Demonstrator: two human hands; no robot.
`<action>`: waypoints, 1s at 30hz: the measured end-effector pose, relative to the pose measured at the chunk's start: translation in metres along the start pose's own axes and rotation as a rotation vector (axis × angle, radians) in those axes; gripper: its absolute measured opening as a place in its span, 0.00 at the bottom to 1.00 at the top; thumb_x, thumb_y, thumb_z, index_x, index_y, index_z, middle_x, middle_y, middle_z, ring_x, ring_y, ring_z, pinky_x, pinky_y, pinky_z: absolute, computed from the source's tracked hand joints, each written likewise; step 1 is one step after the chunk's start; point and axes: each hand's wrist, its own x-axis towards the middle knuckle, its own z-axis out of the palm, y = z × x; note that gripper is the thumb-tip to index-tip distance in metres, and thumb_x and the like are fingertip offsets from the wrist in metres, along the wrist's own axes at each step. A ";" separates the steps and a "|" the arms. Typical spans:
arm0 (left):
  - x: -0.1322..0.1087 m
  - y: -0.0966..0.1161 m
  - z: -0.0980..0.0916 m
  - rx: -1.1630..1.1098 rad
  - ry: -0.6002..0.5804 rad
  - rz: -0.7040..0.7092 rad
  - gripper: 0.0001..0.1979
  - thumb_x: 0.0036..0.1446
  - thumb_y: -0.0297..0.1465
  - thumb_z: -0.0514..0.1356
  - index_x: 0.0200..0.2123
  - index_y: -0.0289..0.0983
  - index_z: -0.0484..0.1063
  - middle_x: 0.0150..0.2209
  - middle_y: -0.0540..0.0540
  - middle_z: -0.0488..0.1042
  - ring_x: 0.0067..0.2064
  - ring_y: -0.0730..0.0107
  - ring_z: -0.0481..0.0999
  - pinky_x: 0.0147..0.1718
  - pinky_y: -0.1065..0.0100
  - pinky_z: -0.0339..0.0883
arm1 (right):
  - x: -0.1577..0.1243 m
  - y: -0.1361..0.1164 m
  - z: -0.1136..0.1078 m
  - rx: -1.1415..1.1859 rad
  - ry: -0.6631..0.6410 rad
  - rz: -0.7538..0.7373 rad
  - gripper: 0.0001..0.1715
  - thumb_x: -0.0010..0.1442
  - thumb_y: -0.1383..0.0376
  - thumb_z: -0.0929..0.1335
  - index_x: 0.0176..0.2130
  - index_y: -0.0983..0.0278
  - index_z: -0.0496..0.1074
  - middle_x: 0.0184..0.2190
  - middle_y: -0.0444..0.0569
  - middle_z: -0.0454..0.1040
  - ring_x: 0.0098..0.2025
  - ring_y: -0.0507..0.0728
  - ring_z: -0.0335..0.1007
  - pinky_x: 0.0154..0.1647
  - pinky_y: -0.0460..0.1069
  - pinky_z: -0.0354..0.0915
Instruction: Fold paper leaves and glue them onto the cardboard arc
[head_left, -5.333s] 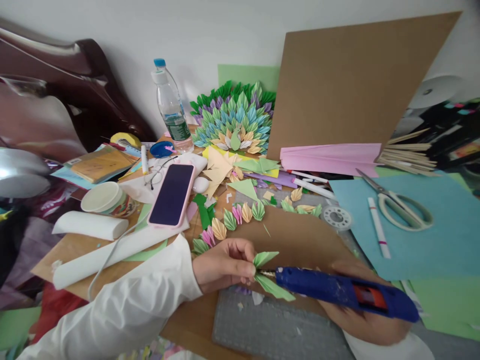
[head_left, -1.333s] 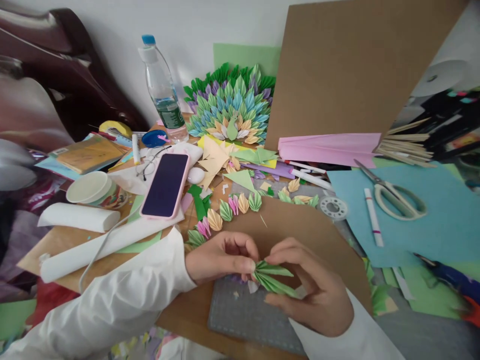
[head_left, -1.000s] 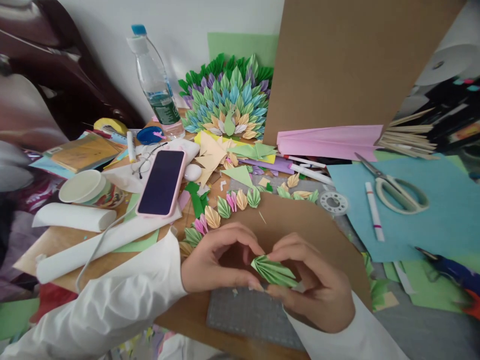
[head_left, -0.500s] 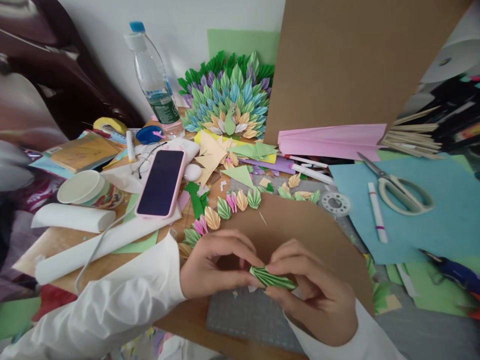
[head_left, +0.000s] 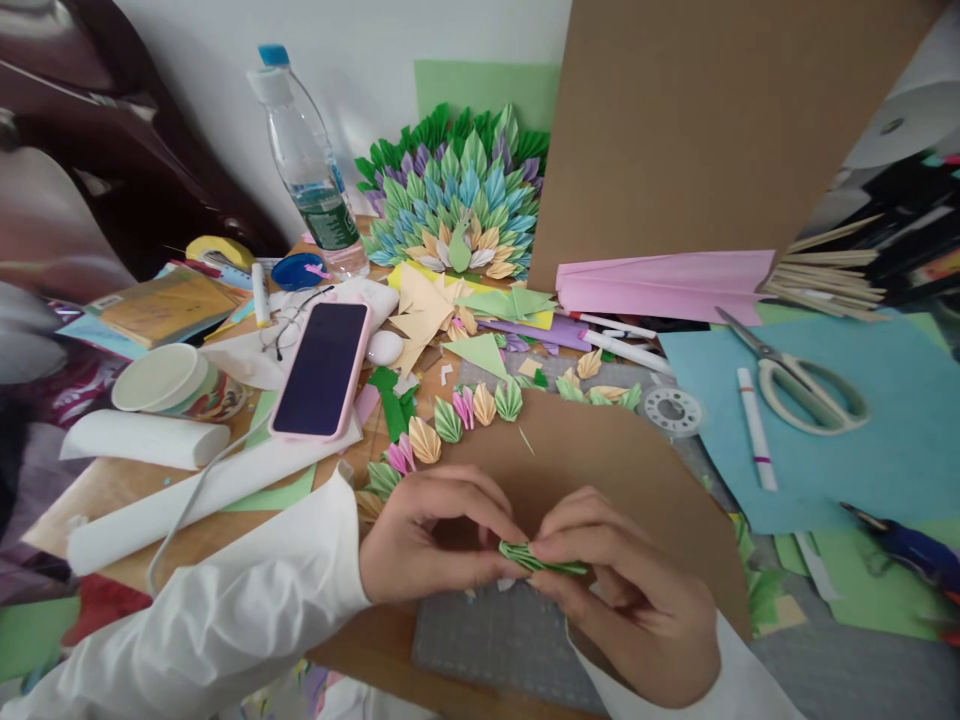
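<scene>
Between both hands is a pleated green paper leaf [head_left: 551, 562], folded into a narrow strip. My left hand [head_left: 442, 530] pinches its left end between thumb and fingers. My right hand [head_left: 630, 590] pinches it near the middle, and the fingers partly cover it. Below and beyond the hands lies a brown cardboard sheet [head_left: 615, 450] with a curved edge. Along that edge runs a row of small pleated leaves in green, pink and peach, among them a peach leaf [head_left: 424, 440]. My left hand hides part of this row.
A phone [head_left: 321, 368], a paper cup [head_left: 169, 380] and white paper rolls [head_left: 142, 438] lie at left. Behind stand a bottle [head_left: 326, 215] and a paper peacock [head_left: 469, 185]. Scissors [head_left: 810, 385], a marker [head_left: 756, 430] and a blue-handled tool [head_left: 911, 545] lie at right. A grey cutting mat [head_left: 495, 640] is in front.
The green paper leaf has been pressed flatter and turned, so its pleats now show edge-on as a thinner strip. Both hands stay in nearly the same place.
</scene>
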 end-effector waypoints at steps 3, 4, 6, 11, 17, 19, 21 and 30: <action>-0.001 -0.002 0.000 -0.014 0.009 0.010 0.10 0.48 0.20 0.68 0.35 0.33 0.80 0.30 0.43 0.76 0.29 0.73 0.73 0.27 0.73 0.69 | 0.001 -0.001 0.000 -0.006 0.012 -0.005 0.19 0.56 0.79 0.69 0.43 0.60 0.73 0.35 0.48 0.73 0.35 0.53 0.69 0.28 0.44 0.66; -0.001 -0.002 0.000 -0.018 0.010 0.012 0.10 0.47 0.19 0.68 0.35 0.33 0.80 0.31 0.43 0.76 0.29 0.73 0.73 0.27 0.73 0.69 | 0.001 -0.001 0.001 -0.006 0.017 -0.011 0.18 0.56 0.79 0.69 0.43 0.60 0.74 0.34 0.48 0.73 0.35 0.53 0.69 0.27 0.44 0.66; -0.001 -0.003 0.000 -0.025 0.006 0.016 0.11 0.47 0.19 0.68 0.36 0.33 0.80 0.31 0.43 0.76 0.30 0.72 0.74 0.28 0.73 0.70 | 0.002 -0.001 0.001 -0.007 0.026 -0.020 0.17 0.56 0.79 0.69 0.42 0.61 0.74 0.34 0.48 0.74 0.35 0.53 0.69 0.28 0.44 0.66; -0.001 -0.005 0.000 -0.050 0.009 0.010 0.12 0.46 0.18 0.69 0.36 0.33 0.81 0.30 0.43 0.77 0.30 0.72 0.74 0.29 0.72 0.70 | 0.001 0.000 0.002 0.005 0.023 -0.008 0.17 0.57 0.78 0.69 0.43 0.60 0.73 0.34 0.48 0.73 0.35 0.53 0.69 0.32 0.46 0.66; -0.001 -0.005 0.000 -0.119 0.087 -0.042 0.14 0.44 0.19 0.71 0.36 0.36 0.81 0.32 0.44 0.77 0.29 0.74 0.74 0.26 0.76 0.69 | -0.004 0.005 0.003 0.100 0.052 0.125 0.23 0.54 0.72 0.73 0.48 0.56 0.69 0.38 0.48 0.69 0.36 0.55 0.69 0.31 0.47 0.68; -0.001 -0.004 0.000 -0.118 0.101 -0.056 0.13 0.43 0.19 0.71 0.35 0.35 0.81 0.32 0.43 0.78 0.29 0.74 0.75 0.26 0.76 0.70 | -0.004 0.005 0.003 0.107 0.059 0.116 0.21 0.55 0.73 0.72 0.46 0.56 0.70 0.38 0.49 0.69 0.37 0.55 0.69 0.32 0.47 0.68; 0.000 -0.003 0.000 -0.111 0.105 -0.058 0.13 0.44 0.19 0.71 0.35 0.35 0.81 0.32 0.43 0.78 0.29 0.74 0.75 0.26 0.76 0.70 | -0.003 0.004 0.004 0.111 0.073 0.102 0.18 0.55 0.74 0.71 0.44 0.57 0.71 0.37 0.49 0.70 0.37 0.56 0.70 0.33 0.48 0.68; 0.001 -0.004 0.002 -0.006 0.087 -0.008 0.09 0.47 0.22 0.70 0.34 0.33 0.80 0.32 0.42 0.79 0.29 0.73 0.77 0.25 0.75 0.71 | -0.002 0.004 0.005 0.128 0.121 0.094 0.16 0.56 0.77 0.70 0.40 0.59 0.73 0.35 0.47 0.71 0.34 0.54 0.70 0.32 0.47 0.68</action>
